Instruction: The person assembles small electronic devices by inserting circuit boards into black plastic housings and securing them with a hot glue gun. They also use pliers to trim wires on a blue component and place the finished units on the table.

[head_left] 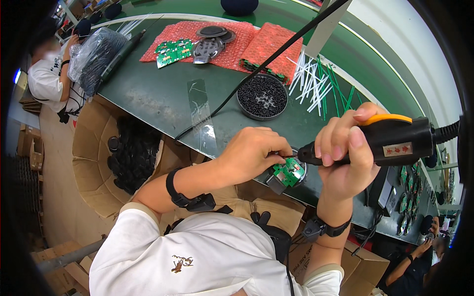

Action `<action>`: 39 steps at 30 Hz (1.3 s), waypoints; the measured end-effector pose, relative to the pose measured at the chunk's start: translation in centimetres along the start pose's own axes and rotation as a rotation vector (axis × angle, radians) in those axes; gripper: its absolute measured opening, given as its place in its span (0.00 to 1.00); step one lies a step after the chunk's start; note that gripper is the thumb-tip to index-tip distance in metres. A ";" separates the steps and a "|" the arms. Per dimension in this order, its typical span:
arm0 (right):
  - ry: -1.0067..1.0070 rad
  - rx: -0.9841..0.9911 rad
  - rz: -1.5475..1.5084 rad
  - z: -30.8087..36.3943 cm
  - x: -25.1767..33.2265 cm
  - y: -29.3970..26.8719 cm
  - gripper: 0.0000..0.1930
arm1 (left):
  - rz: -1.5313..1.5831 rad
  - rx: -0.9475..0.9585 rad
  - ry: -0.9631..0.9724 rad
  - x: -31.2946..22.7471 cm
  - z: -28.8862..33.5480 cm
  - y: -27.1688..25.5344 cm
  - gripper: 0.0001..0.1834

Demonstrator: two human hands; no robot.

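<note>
My right hand (345, 153) grips a black electric screwdriver (397, 140) with an orange lever, its nose pointing left. Below that nose sits a green circuit board (289, 172) on a dark part at the near edge of the bench. The fingers of my left hand (252, 153) are pinched together at the board's upper left, close to the screwdriver's nose. What they hold, if anything, is hidden. Farther off stands a round dish (256, 117) full of small black pieces that look like screws.
Red bubble wrap (168, 42) carries green boards (174, 52) and dark round parts (207, 48). White sticks (308, 81) and green ones lie to the right. A black cable (256, 71) crosses the bench (143, 108). Leftward, a cardboard box (91, 158) holds black parts. Other people work at both sides.
</note>
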State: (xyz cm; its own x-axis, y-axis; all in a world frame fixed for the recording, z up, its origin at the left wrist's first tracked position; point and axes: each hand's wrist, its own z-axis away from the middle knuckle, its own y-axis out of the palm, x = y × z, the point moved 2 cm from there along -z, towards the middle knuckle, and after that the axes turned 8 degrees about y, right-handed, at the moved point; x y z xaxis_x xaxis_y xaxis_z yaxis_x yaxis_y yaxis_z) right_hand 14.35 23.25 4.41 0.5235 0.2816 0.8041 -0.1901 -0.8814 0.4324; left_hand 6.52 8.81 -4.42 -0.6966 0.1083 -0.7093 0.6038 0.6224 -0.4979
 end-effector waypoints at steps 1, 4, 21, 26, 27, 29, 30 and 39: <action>0.004 0.001 0.004 0.0 0.0 0.0 0.15 | 0.001 0.005 -0.004 0.0 0.0 -0.1 0.12; 0.003 -0.007 0.016 0.0 0.0 0.0 0.15 | -0.008 0.009 0.001 0.0 -0.1 0.0 0.13; -0.007 -0.142 0.246 0.7 -0.6 -0.5 0.13 | 0.114 0.023 -0.047 0.2 -0.4 1.7 0.21; 0.021 -0.155 0.325 0.7 -0.8 -0.2 0.14 | 0.126 0.027 -0.108 -0.2 -0.4 1.6 0.20; 0.022 -0.156 0.330 0.7 -0.8 -0.2 0.14 | 0.125 0.035 -0.118 -0.2 -0.4 1.6 0.20; 0.023 -0.157 0.339 0.7 -0.9 -0.1 0.14 | 0.122 0.050 -0.138 -0.2 -0.4 1.5 0.20; 0.020 -0.155 0.336 0.6 -1.0 -0.1 0.14 | 0.119 0.055 -0.140 -0.1 -0.4 1.5 0.20; -0.013 -0.081 0.257 0.7 -1.7 -0.8 0.12 | 0.123 0.066 -0.136 0.0 -0.1 1.5 0.21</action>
State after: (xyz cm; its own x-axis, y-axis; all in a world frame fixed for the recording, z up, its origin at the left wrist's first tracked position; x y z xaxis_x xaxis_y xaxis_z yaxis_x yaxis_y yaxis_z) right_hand 14.19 23.21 2.41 0.4603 0.0472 0.8865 -0.3840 -0.8898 0.2467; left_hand 7.33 9.84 -5.11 -0.5598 0.0720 -0.8255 0.7083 0.5587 -0.4316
